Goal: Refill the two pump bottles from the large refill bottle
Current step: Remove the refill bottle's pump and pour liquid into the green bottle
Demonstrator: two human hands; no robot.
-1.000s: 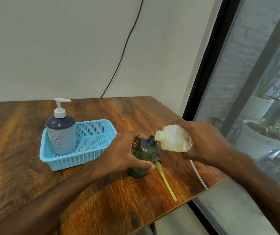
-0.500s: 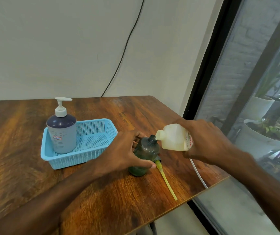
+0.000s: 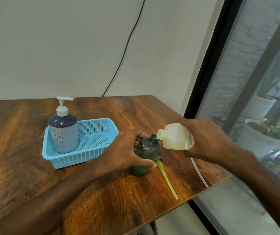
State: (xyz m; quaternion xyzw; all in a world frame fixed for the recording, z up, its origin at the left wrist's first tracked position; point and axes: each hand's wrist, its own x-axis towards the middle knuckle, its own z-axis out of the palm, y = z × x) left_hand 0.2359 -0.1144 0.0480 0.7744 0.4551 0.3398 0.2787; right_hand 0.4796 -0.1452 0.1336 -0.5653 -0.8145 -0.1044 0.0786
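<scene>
A dark green pump bottle (image 3: 147,150) stands open on the wooden table (image 3: 25,160), its pump off. My left hand (image 3: 124,150) grips its body. My right hand (image 3: 208,141) holds the pale refill bottle (image 3: 173,138) tipped on its side, its mouth touching the green bottle's neck. The removed pump, with a yellow tube (image 3: 167,180), lies on the table just right of the green bottle. A second pump bottle (image 3: 63,131), dark blue with a white pump, stands in a light blue basket (image 3: 95,145).
The table's right edge (image 3: 208,187) runs close to my right hand, with a window and potted plants (image 3: 261,134) beyond it. A thin white tube (image 3: 199,173) lies near that edge. A black cable hangs down the wall behind.
Both hands hold the same pose over the green bottle; the refill bottle stays tipped at its neck. Only the view shifts slightly.
</scene>
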